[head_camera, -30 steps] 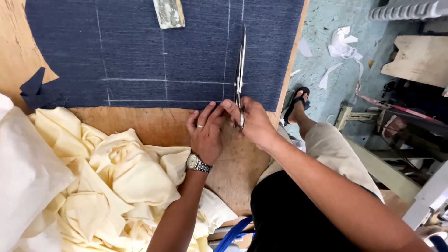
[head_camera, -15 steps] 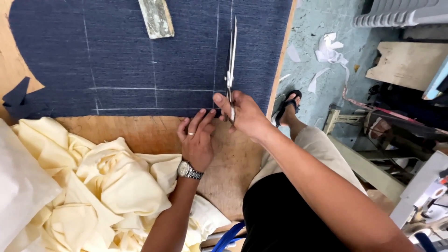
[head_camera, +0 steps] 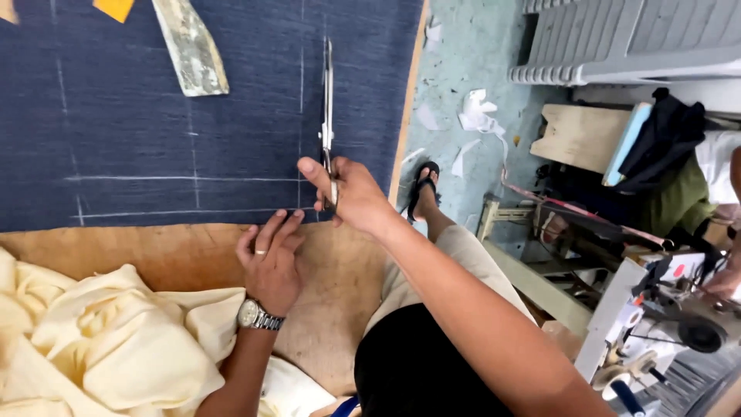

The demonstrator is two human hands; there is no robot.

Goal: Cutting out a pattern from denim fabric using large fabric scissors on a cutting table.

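Dark blue denim cloth (head_camera: pixel 154 147) with white chalk lines lies spread on a wooden table (head_camera: pixel 340 293). My right hand (head_camera: pixel 347 193) grips the handles of long metal scissors (head_camera: pixel 327 100), whose blades point away from me along a chalk line near the cloth's right edge. My left hand (head_camera: pixel 270 262), with a ring and a wristwatch, rests flat on the table, fingertips touching the denim's near edge just left of the scissors.
Pale yellow fabric (head_camera: pixel 108 347) is heaped at the lower left. A worn flat block (head_camera: pixel 191 48) and a yellow scrap (head_camera: pixel 114 8) lie on the denim. Beyond the table's right edge are a scrap-littered floor (head_camera: pixel 471 116), my sandalled foot (head_camera: pixel 423 185) and a sewing machine (head_camera: pixel 664 309).
My right hand has pushed the scissors farther along the chalk line into the denim. My left hand stays at the cloth's near edge. The view has shifted closer.
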